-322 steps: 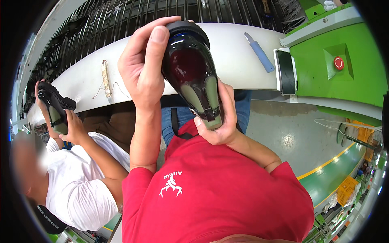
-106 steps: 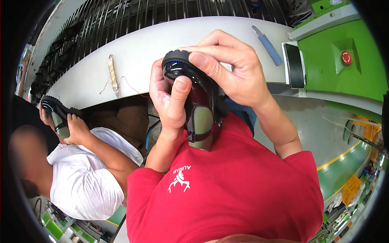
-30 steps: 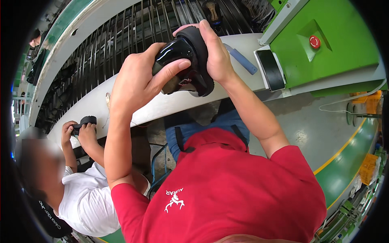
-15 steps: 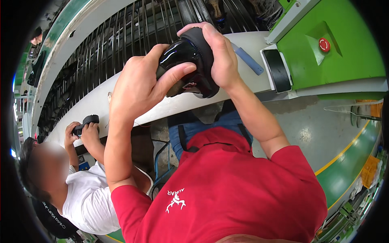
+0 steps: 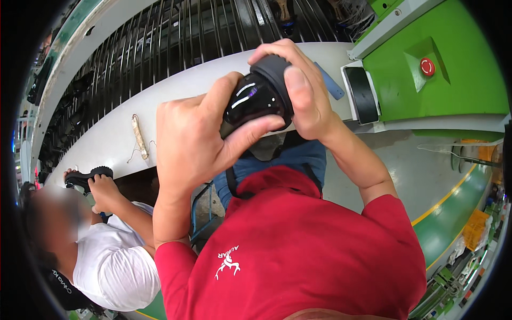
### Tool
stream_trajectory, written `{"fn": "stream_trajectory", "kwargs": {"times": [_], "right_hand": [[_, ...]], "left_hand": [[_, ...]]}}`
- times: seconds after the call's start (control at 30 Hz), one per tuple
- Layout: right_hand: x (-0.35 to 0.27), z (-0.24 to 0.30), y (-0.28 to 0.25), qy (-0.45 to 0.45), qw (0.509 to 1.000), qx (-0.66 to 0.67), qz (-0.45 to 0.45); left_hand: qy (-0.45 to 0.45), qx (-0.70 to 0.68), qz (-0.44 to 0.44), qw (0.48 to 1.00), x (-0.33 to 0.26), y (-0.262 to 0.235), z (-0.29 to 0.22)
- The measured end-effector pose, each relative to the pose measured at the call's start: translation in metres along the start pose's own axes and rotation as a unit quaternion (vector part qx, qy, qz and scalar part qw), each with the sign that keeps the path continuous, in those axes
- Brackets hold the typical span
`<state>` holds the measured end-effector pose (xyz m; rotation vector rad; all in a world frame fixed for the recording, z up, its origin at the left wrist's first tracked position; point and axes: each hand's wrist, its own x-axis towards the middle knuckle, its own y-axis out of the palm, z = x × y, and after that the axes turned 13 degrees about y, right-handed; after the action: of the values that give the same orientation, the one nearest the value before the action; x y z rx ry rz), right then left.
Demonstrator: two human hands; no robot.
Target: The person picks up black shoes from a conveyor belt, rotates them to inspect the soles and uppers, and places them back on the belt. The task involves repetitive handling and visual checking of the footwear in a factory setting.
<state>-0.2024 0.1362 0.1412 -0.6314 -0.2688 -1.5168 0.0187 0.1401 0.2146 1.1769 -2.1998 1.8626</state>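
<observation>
Both my hands hold a glossy black shoe (image 5: 252,101) above the white bench, its rounded toe turned toward me. A thick dark grey sole (image 5: 272,69) with a ribbed edge runs along its upper right side. My left hand (image 5: 200,128) is closed round the shoe's left side, thumb across the glossy upper. On the other side my right hand (image 5: 309,96) wraps over the sole, with the thumb along it and fingers reaching over the top. The back of the shoe is hidden.
Behind the white bench (image 5: 109,128) runs a bed of metal rods (image 5: 160,58). On the bench lie a thread-wrapped stick (image 5: 139,137) and a blue strip (image 5: 329,82). A phone (image 5: 361,95) sits beside a green machine (image 5: 448,69). At left, a co-worker's hand (image 5: 105,192) holds a black sole (image 5: 80,178).
The shoe has turned in my hands and come slightly to the right, so less of its opening shows. My left hand has shifted right with it. The co-worker's sole has tilted flatter.
</observation>
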Motion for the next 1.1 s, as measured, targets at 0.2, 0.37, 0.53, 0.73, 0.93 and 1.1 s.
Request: {"fn": "stream_trajectory", "kwargs": {"times": [0.2, 0.37, 0.53, 0.73, 0.93, 1.1], "right_hand": [[-0.05, -0.008, 0.003, -0.068, 0.996, 0.053, -0.011], [-0.097, -0.012, 0.023, -0.157, 0.981, 0.087, -0.067], [-0.103, -0.012, 0.022, -0.163, 0.981, 0.088, -0.055], [-0.093, -0.007, 0.016, -0.152, 0.984, 0.092, -0.008], [-0.078, -0.009, 0.013, -0.141, 0.987, 0.084, 0.001], [-0.054, -0.012, 0.015, -0.128, 0.981, 0.129, -0.074]], "left_hand": [[0.085, -0.033, -0.16, 0.983, -0.028, 0.034, -0.024], [0.109, -0.087, -0.243, 0.96, -0.055, 0.073, -0.047], [0.097, -0.119, -0.243, 0.958, -0.063, 0.08, -0.053], [0.098, -0.135, -0.263, 0.95, -0.054, 0.075, -0.049], [0.1, -0.136, -0.265, 0.949, -0.05, 0.071, -0.036], [0.065, -0.134, -0.229, 0.962, -0.033, 0.064, -0.023]]}}
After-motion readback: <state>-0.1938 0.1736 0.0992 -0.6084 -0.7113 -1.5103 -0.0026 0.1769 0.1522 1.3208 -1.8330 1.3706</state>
